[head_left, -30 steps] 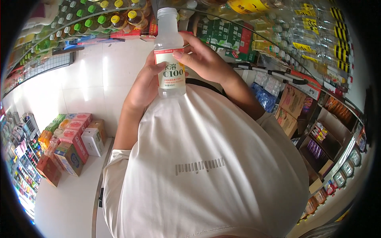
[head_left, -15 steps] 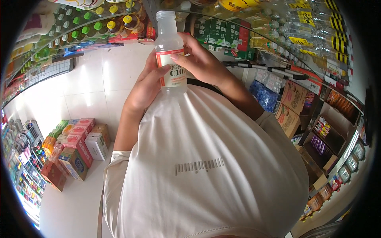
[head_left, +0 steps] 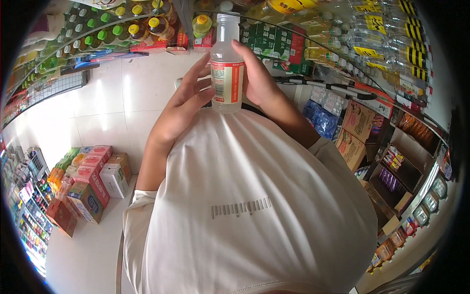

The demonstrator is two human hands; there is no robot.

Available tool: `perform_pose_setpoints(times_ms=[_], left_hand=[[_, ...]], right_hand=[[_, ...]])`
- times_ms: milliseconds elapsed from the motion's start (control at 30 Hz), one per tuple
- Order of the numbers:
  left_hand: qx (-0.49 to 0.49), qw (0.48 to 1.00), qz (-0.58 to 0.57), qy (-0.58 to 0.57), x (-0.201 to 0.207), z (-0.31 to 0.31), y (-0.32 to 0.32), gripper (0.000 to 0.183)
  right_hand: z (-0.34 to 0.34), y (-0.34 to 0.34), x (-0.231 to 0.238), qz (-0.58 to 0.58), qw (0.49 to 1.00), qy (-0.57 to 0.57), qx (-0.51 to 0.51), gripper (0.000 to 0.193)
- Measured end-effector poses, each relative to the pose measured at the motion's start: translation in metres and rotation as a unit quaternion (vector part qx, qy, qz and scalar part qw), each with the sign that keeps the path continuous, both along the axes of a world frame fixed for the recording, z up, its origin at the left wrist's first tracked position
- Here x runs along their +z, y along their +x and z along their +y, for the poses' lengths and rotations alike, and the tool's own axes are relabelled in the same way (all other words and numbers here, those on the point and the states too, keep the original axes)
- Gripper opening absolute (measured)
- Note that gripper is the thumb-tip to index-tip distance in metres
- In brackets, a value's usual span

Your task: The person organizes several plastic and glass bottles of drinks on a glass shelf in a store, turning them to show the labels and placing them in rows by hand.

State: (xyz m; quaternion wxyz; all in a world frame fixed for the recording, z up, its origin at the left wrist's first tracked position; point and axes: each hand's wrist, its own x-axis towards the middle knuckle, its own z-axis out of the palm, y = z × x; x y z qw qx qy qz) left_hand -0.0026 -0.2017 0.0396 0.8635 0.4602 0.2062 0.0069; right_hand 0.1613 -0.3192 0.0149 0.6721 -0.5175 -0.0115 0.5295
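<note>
A clear drink bottle [head_left: 227, 83] with a cloudy pale drink, a white cap and a red-and-cream label is held upright between my two hands, in front of my chest. The label side showing carries a block of small print and a red strip. My left hand [head_left: 185, 103] is curled against the bottle's left side, its thumb by the lower label. Along the right side lies my right hand [head_left: 258, 81], a finger or thumb up near the bottle's shoulder; its other fingers are hidden behind the bottle.
Rows of bottled drinks [head_left: 120, 30] fill the shelf at the far left, and large bottles [head_left: 387, 41] the far right. Green cartons [head_left: 267, 41] lie ahead. Cardboard boxes [head_left: 360, 120] are on the right. Stacked drink packs [head_left: 93, 171] stand on the left.
The bottle has turned about its long axis, so another side of the label shows. It has shifted slightly right. My right thumb has left the label's front.
</note>
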Motion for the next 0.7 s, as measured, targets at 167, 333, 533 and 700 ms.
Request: perform_pose_setpoints(times_ms=[167, 333, 533, 700], left_hand=[[-0.021, 1.0, -0.002, 0.015, 0.0, -0.003, 0.003, 0.066], [-0.032, 0.998, 0.022, 0.043, 0.004, -0.004, 0.01, 0.048], [-0.025, 0.992, 0.006, 0.12, -0.008, -0.009, 0.013, 0.035], [-0.036, 0.983, 0.007, 0.181, -0.003, -0.016, 0.018, 0.038]], right_hand=[[-0.002, 0.008, -0.003, 0.144, 0.989, 0.002, -0.02, 0.062], [-0.007, 0.017, -0.015, 0.19, 0.981, -0.005, -0.045, 0.069], [-0.022, 0.017, -0.032, 0.217, 0.972, -0.009, -0.091, 0.07], [-0.034, 0.02, -0.045, 0.286, 0.954, 0.051, -0.073, 0.077]])
